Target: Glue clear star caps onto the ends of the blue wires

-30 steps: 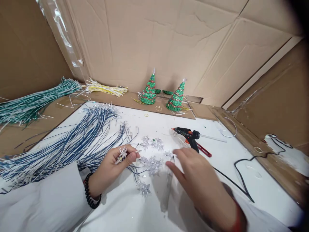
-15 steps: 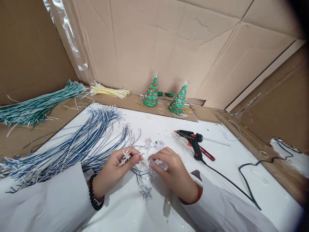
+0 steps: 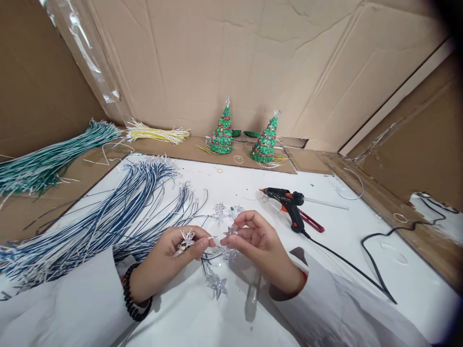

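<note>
Two trees (image 3: 222,130) (image 3: 265,140), one glue gun (image 3: 289,202)

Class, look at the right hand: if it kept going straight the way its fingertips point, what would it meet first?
The right hand points left toward the left hand. It would probably first meet the wire tip pinched in that hand's fingers, though depth is hard to judge.

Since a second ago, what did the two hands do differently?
The right hand came back from reaching toward the glue gun, moved in beside the left hand and took hold of a clear plastic star with its fingertips. The left hand kept pinching its own star and wire in the same spot. The glue gun, blue and white wire bundle and two small Christmas trees stayed put.
</note>
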{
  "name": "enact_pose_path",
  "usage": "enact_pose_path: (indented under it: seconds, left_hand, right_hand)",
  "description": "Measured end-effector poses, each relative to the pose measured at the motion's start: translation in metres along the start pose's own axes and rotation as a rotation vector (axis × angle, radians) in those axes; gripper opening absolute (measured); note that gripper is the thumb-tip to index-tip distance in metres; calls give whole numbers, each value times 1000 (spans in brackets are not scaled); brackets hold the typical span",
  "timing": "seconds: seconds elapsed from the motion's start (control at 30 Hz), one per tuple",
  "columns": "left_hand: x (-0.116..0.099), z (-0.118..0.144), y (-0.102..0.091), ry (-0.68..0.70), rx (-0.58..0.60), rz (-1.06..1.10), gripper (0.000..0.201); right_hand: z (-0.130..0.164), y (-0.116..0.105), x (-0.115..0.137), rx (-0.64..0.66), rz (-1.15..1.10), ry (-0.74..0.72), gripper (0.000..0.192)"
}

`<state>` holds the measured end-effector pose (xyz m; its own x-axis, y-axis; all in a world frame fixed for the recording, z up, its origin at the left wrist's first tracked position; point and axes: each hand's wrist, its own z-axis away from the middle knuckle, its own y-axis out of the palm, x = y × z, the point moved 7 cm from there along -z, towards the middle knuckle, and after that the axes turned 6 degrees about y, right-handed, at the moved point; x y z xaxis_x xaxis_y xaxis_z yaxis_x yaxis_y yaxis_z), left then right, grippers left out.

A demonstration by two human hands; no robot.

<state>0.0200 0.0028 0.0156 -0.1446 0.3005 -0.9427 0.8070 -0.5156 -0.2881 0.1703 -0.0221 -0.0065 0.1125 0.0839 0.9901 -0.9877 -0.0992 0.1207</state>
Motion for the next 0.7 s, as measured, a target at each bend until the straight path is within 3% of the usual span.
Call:
enact_pose_path:
  seconds: [0.13,0.23,0.7]
  left_hand:
    - [-1,-1,-1,-3,-21,-18,16]
    - [-3,-1,-1,11,-8,-38,17]
    - [-1,-1,4,59,44,-161,19]
  right_hand:
    - [3,-1,12,-33,253,-201,10]
    - [5,0,18,-46,311,-304,10]
    - [14,4,30,-68,357,-422,14]
